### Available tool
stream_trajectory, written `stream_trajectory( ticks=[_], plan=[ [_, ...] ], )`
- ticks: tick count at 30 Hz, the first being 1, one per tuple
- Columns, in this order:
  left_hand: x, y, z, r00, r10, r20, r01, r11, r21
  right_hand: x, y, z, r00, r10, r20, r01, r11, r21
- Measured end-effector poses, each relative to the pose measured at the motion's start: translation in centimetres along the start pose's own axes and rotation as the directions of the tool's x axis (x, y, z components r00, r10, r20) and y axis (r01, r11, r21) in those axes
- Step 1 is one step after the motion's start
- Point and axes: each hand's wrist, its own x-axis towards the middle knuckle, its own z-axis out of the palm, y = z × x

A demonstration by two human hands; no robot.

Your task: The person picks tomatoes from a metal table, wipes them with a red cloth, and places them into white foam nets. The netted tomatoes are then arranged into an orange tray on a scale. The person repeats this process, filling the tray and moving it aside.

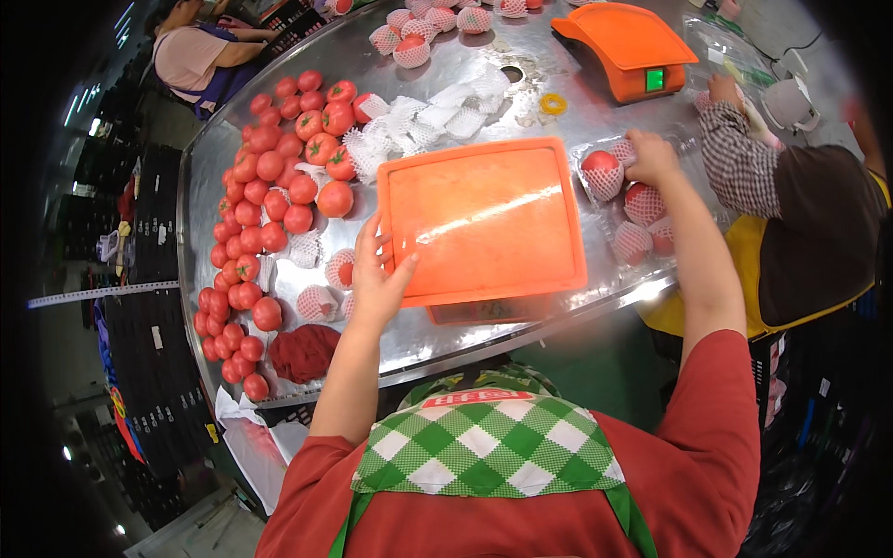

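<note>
My left hand is at the left rim of an orange scale pan, fingers apart and nothing in its grasp. To the right of that pan, my right hand grips a tomato in a white foam net. It sits at the back of a clear plastic tray. Several other netted tomatoes lie around it, some stacked toward the tray's front. Left of the pan, netted tomatoes rest on the steel table close to my left wrist.
Bare red tomatoes crowd the table's left side, beside white foam nets. A dark red cloth lies near the front edge. Farther back are a yellow tape roll and a second orange scale. A co-worker's checked sleeve is at right.
</note>
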Motion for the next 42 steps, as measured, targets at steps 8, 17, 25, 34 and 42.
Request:
stream_trajectory(
  ticks=[8,17,25,34,42],
  plan=[
    [-0.2,-0.1,-1.7,1.0,-0.018,-0.02,0.02,0.996,0.093,2.3,2.6,-0.7,0.949,0.092,0.302,-0.107,0.994,0.033],
    [-0.1,-0.7,-2.5,0.998,-0.053,-0.016,0.054,0.995,0.079,-1.1,1.8,2.9,0.938,-0.016,-0.346,0.016,1.0,-0.002],
    [0.4,-0.5,-2.4,0.999,-0.031,-0.008,0.031,0.996,0.084,-1.7,1.4,3.0,0.979,-0.06,-0.194,0.062,0.998,0.003],
    [0.4,-0.8,-2.4,0.999,-0.039,0.006,0.039,0.998,0.055,-0.4,-0.9,2.1,0.994,-0.028,-0.107,-0.002,0.964,-0.265],
    [0.0,-1.8,-1.5,0.999,-0.047,0.024,0.05,0.987,-0.152,-3.3,0.9,-1.8,0.975,0.212,-0.059,-0.026,0.379,0.925]
  ],
)
